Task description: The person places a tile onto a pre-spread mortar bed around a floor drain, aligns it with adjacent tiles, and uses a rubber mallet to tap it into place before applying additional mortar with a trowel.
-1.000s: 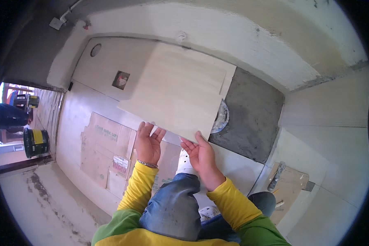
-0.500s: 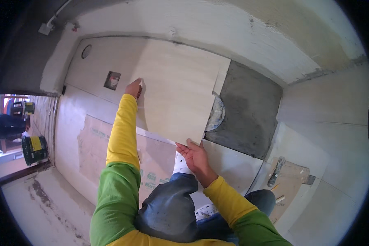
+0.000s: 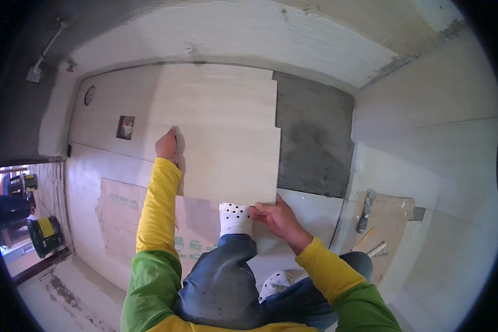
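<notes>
"What are the fingers doing?"

"A worker's right hand [image 3: 284, 220] has its fingers clamped on a large cream tile [image 3: 227, 160] at the near right corner, thumb at the edge, the others bunched together. The left hand [image 3: 166, 145] bends at the tile's left edge, its fingertips partly hidden; whether they close on it, one cannot tell."

"And the tile itself?"

"It lies between the two hands, ahead of the worker's knees, overlapping pale tiling [image 3: 216, 74] at the far side. A rough, dark grey bed [image 3: 315, 144] shows just to its right."

"What surrounds the scene?"

"Yellow-and-green sleeves [image 3: 157, 205] reach in over blue jeans [image 3: 221, 282] and perforated white clogs [image 3: 236, 223], one with its toe near the tile's near edge. To the left, the floor shows a square opening [image 3: 125, 127] and a round hole [image 3: 89, 96], with flattened cardboard [image 3: 116, 216] nearer the worker."

"And farther out?"

"At right, a grimy-looking tool [image 3: 366, 210], a yellow pencil [image 3: 363, 237] and a white stick [image 3: 377, 249] lie on a second cardboard sheet [image 3: 393, 221]. At far left, a dark bucket [image 3: 45, 237] with a yellow label stands near the doorway."
</notes>
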Tool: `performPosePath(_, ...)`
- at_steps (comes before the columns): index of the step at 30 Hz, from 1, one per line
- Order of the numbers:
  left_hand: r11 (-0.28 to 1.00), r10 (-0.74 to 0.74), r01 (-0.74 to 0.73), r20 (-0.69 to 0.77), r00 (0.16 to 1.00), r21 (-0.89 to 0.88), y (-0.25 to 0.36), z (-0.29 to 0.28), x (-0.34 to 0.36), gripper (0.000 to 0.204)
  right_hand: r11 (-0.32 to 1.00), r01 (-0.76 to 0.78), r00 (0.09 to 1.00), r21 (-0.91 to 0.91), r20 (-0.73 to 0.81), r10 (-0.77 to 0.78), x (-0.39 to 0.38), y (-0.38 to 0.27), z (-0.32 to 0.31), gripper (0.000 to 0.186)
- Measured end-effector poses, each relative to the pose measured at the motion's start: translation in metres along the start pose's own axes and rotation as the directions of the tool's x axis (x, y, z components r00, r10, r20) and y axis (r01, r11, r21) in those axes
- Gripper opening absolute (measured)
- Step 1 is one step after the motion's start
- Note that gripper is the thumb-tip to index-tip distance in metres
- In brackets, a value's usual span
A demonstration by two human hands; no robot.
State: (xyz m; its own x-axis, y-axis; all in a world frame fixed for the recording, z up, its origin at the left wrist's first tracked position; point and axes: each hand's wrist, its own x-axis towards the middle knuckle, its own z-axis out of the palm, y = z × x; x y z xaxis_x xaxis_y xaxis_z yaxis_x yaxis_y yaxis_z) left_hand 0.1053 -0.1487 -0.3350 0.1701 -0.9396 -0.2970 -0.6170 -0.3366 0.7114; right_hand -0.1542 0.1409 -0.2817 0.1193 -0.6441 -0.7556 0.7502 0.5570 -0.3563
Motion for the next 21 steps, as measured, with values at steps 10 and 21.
performPosePath(10,0.989,0.148,-0.148,0.044,0.988,0.004,0.055,0.14,-0.106,0.031,0.956,0.295,0.842,-0.004,-0.472,-0.262,-0.087,-0.011,-0.097,0.053)
performPosePath(21,0.976,0.015,0.009,0.108,0.994,-0.216,0.079,0.21,-0.112,0.053,0.931,0.365,0.789,-0.024,-0.524,-0.322,-0.055,-0.035,-0.158,0.038)
